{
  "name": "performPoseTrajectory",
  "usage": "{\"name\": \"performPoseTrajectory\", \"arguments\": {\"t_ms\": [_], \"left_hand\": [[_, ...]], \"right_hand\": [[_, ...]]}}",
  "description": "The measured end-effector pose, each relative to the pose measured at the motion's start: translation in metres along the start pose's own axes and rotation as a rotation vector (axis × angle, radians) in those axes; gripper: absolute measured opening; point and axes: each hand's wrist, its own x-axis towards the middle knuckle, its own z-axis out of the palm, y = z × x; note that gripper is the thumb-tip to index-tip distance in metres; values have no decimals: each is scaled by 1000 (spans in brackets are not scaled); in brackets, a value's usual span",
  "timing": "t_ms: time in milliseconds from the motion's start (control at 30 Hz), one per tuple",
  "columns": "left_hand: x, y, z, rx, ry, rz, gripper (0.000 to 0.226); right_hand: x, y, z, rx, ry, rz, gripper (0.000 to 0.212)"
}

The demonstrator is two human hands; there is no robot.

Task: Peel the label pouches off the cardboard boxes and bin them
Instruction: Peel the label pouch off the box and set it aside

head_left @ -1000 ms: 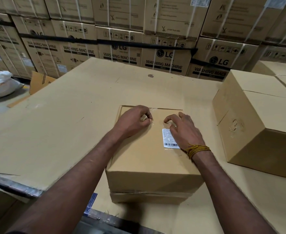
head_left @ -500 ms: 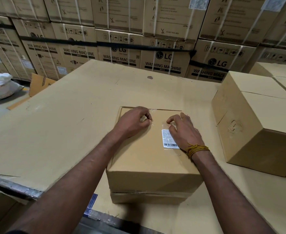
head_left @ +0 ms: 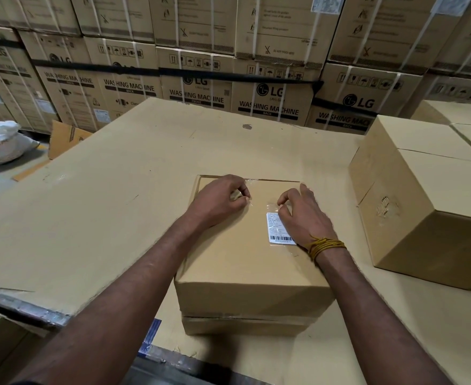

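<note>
Label pouch (head_left: pixel 280 229) on box (head_left: pixel 245 262), both hands' grip pinching its film, 2nd box (head_left: pixel 428 201) nr right.

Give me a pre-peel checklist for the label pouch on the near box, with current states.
1. Label pouch still stuck flat on the box: ok, no lifted corner visible.
2. Right hand on the pouch: ok, fingers curled at its upper edge; actual pinch cannot tell.
3. Left hand bracing the box: ok, rests on top, fingers curled at the clear tape.
4. Box seated flat on the cardboard sheet: ok.
5. Neighbouring box clear of the peel: ok, stands apart.
6. Bin location: cannot tell, none clearly in view.
</note>
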Motion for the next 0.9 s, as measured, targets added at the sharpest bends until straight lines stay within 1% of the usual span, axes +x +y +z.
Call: {"name": "performPoseTrajectory", "arguments": {"t_ms": [67,233,367,533,700,833,900], "left_hand": [[0,1,0,-2,2,-4,6],[-1,0,0,-9,-3,-1,6],[0,-1,0,-11,-8,-4,6],[0,-1,0,-12,-8,-11,12],[1,-1,0,-12,-6,-3,7],[0,-1,0,-17,-2,0,6],[0,0,0,-15,-2,-2,6]], "right_hand": [[0,1,0,3,5,4,22],[0,1,1,7,9,7,20],[-2,0,-1,-4,0,9,25],[-2,-2,-1,-3,3,2,18],[-2,-3,-3,-16,-14,-16,29],[-3,-3,-3,0,-11,-3,22],[-3,-4,-4,-5,-9,-4,23]]}}
